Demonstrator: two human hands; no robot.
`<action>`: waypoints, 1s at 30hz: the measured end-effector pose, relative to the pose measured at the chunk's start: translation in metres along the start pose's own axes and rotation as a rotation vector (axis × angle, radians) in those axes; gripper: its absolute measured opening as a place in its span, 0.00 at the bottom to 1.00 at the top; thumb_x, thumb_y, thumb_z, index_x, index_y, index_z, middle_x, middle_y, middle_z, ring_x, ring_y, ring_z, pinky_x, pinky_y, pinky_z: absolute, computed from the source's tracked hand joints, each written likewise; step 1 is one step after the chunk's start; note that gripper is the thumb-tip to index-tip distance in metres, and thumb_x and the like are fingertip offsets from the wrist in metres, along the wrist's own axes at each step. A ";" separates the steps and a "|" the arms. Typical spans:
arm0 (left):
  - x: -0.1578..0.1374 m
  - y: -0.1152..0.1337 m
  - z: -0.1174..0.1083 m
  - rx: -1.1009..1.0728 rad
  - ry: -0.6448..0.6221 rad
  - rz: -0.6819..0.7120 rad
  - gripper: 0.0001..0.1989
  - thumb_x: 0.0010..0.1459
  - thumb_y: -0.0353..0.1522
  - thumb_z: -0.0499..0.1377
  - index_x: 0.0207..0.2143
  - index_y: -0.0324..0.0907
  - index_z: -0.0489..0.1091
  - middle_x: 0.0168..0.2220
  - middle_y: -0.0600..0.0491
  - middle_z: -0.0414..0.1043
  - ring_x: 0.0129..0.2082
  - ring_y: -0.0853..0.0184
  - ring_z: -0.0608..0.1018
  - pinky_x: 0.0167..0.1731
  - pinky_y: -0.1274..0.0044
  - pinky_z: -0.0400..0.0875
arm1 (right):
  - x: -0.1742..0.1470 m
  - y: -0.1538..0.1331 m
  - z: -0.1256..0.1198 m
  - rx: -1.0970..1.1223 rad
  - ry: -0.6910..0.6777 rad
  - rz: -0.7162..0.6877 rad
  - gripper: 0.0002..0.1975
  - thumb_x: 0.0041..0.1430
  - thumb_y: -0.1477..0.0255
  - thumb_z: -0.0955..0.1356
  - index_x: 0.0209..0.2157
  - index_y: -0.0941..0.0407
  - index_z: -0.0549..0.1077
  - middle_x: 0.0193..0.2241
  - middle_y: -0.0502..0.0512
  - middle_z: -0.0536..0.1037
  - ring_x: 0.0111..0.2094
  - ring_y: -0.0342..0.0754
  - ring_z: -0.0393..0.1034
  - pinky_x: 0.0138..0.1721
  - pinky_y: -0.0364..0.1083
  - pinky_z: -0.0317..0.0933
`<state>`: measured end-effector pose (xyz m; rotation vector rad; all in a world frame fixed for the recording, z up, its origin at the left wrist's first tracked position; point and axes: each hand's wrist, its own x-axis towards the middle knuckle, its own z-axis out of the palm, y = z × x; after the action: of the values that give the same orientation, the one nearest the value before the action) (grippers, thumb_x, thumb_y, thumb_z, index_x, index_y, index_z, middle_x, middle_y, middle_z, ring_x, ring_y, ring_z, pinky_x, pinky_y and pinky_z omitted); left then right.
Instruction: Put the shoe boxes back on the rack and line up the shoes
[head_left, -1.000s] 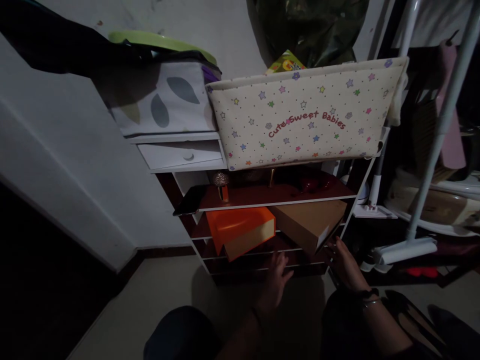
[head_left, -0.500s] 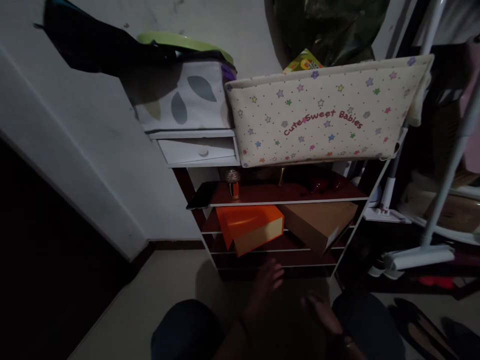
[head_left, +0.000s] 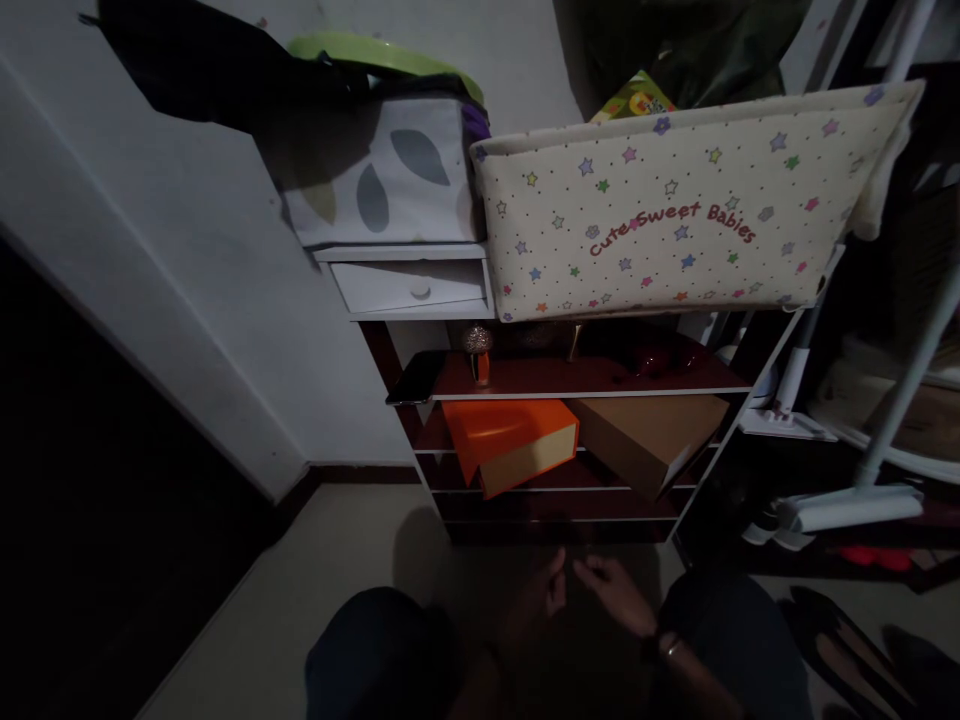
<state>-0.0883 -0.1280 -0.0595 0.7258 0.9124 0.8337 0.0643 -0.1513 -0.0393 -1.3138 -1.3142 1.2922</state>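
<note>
My left hand [head_left: 549, 588] is low in the middle of the head view, between my knees, with its fingers curled in. Close to its right is my right hand [head_left: 616, 594], fingers bent together and pointing at the left one. A small gap separates the two hands, and I see nothing held in either; the light is dim. Just beyond them stands a dark red shelf with pale edges [head_left: 561, 521]. An orange box [head_left: 517, 440] and a brown cardboard box [head_left: 649, 440] lie tilted on it, both apart from my hands.
On the upper shelf are a phone [head_left: 417, 378] and a small ornament with a glittery top [head_left: 478, 340]. A cream fabric basket [head_left: 675, 220] and a leaf-patterned box [head_left: 390, 180] sit on top. At right are a mop [head_left: 847, 507] and dark shoes [head_left: 840, 640].
My hands have come closer together. The left hand's fingers, spread before, have curled in and the hand is lower; the right has moved up slightly. The boxes stay put while the view shifts a little.
</note>
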 end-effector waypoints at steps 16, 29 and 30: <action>-0.081 0.165 0.019 -0.145 -0.851 0.265 0.42 0.49 0.70 0.55 0.17 0.45 0.44 0.13 0.65 0.38 0.12 0.80 0.44 0.15 0.80 0.39 | -0.026 -0.140 -0.069 0.694 -0.662 -0.497 0.39 0.59 0.31 0.58 0.21 0.54 0.54 0.16 0.42 0.49 0.18 0.37 0.42 0.21 0.42 0.39; -0.072 0.157 -0.005 -0.133 -0.840 0.239 0.41 0.48 0.73 0.49 0.17 0.45 0.44 0.13 0.64 0.39 0.12 0.80 0.43 0.14 0.80 0.37 | -0.016 -0.116 -0.073 0.621 -0.680 -0.432 0.41 0.54 0.28 0.53 0.19 0.54 0.53 0.15 0.41 0.48 0.16 0.36 0.41 0.19 0.41 0.38; -0.072 0.157 -0.007 -0.129 -0.818 0.244 0.42 0.48 0.73 0.49 0.17 0.45 0.44 0.13 0.64 0.38 0.12 0.80 0.43 0.14 0.80 0.37 | -0.016 -0.115 -0.072 0.615 -0.675 -0.423 0.41 0.54 0.28 0.53 0.19 0.53 0.53 0.15 0.41 0.49 0.16 0.36 0.41 0.20 0.41 0.38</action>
<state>-0.1669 -0.1119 0.0934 0.9681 0.0375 0.7018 0.1243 -0.1501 0.0839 -0.1507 -1.3573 1.7005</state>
